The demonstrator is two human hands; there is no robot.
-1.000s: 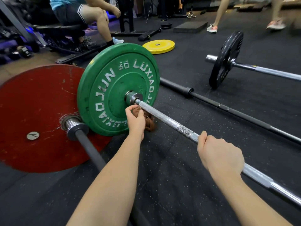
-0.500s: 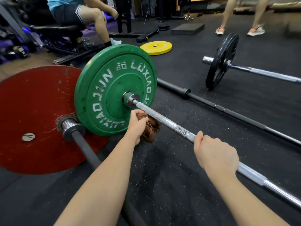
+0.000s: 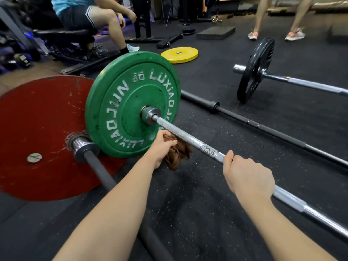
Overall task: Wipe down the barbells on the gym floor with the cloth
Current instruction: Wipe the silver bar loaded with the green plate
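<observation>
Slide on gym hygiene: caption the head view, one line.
Left hand holds brown cloth under silver barbell near green plate; right hand grips it.
</observation>
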